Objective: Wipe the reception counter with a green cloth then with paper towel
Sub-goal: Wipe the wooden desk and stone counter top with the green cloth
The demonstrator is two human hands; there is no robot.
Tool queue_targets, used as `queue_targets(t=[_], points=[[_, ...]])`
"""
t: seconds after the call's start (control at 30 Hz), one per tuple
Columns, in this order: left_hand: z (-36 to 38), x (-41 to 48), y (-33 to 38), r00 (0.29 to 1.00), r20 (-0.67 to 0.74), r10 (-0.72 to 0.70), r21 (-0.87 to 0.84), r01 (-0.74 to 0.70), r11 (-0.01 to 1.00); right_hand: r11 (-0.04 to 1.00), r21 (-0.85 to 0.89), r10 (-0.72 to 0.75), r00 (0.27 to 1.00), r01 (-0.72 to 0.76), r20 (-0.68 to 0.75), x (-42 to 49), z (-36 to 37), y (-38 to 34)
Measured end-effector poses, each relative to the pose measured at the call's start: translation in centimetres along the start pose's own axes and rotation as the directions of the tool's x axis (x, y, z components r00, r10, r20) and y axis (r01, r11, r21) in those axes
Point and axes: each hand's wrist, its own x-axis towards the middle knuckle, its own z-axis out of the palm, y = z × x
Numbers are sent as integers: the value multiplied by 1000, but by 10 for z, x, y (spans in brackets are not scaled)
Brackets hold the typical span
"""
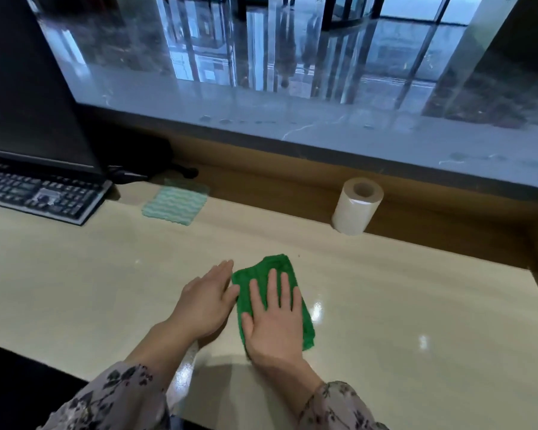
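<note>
A folded green cloth [277,268] lies flat on the beige reception counter [401,305], near its middle. My right hand [274,318] presses down on the cloth with straight, spread fingers. My left hand [207,301] lies flat on the counter just left of the cloth, its fingertips at the cloth's left edge. A white paper towel roll [356,206] stands upright at the back of the counter, to the right and well beyond both hands.
A pale green striped cloth [176,201] lies at the back left. A black keyboard [41,193] and monitor [28,97] stand at the far left. A raised grey marble ledge [323,131] runs along the back above a wooden wall.
</note>
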Motion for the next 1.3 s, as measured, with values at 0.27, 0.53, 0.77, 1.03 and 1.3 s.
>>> queue_targets(t=[0.27,0.53,0.77,1.03,1.3], points=[[-6,44,0,997,-75,4,92,2,996,852,-203,-458,875,482,156,153,-28,13],[7,69,8,994,-4,-109,256,106,961,970,-105,-213,975,219,69,235,-43,41],[7,70,10,998,0,-59,304,56,951,970,-90,227,974,-226,0,184,-43,75],[-3,70,9,1000,-6,-5,333,7,943,993,-18,119,992,-119,-36,79,-5,21],[-2,74,12,999,-30,-29,372,38,928,983,-113,-135,987,145,89,197,-46,50]])
